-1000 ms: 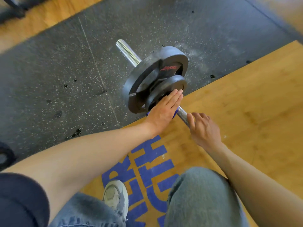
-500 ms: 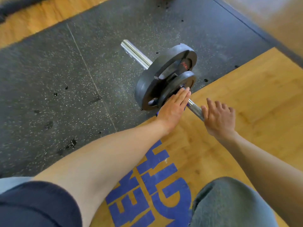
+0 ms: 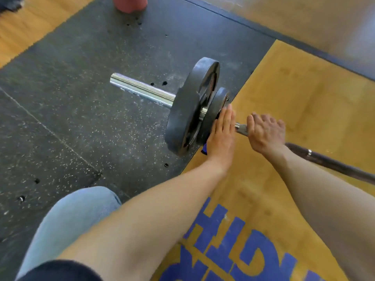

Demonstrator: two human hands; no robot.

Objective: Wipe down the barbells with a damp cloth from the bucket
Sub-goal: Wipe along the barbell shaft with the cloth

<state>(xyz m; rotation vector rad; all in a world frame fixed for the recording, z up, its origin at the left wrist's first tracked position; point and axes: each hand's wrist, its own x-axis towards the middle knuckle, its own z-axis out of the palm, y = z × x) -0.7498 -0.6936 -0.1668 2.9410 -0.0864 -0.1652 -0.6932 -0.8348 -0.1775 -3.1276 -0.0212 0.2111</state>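
a person's flat, straight-fingered left hand (image 3: 222, 134) presses a blue cloth (image 3: 204, 148) against the small dark iron plate (image 3: 215, 112) of a steel barbell (image 3: 142, 89) lying on the floor; the right hand (image 3: 265, 133) curls round the shaft. heavy and rigid, it likely rolls, so bracing the shaft suits.

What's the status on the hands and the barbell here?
Left hand flat, pressing blue cloth on small plate. Right hand rests on barbell shaft, grip unclear. Nothing blocking.
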